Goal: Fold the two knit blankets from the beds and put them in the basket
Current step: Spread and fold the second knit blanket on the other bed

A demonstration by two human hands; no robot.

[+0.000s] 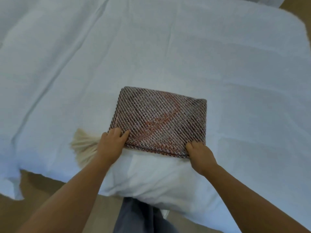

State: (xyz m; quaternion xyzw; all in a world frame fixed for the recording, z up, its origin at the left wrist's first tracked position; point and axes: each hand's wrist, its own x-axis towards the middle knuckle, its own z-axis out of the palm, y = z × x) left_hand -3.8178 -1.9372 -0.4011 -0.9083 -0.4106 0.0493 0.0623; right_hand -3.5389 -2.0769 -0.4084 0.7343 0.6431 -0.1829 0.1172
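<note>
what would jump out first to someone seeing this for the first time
The folded knit blanket, a dark and rust-toned rectangle, stands out sharply on the white bed at the centre. The left hand and right hand grip its two near corners, at the bed's near edge. A cream tassel fringe fans out just left of the left hand.

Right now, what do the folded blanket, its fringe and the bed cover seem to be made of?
Folded blanket: knitted yarn, matte, judging by its diagonal ribbed loops in dark, pale and reddish tones.
Fringe: loose cream threads, probably cotton or wool.
Bed cover: soft white woven cloth, matte and creased; fibre unclear.
</note>
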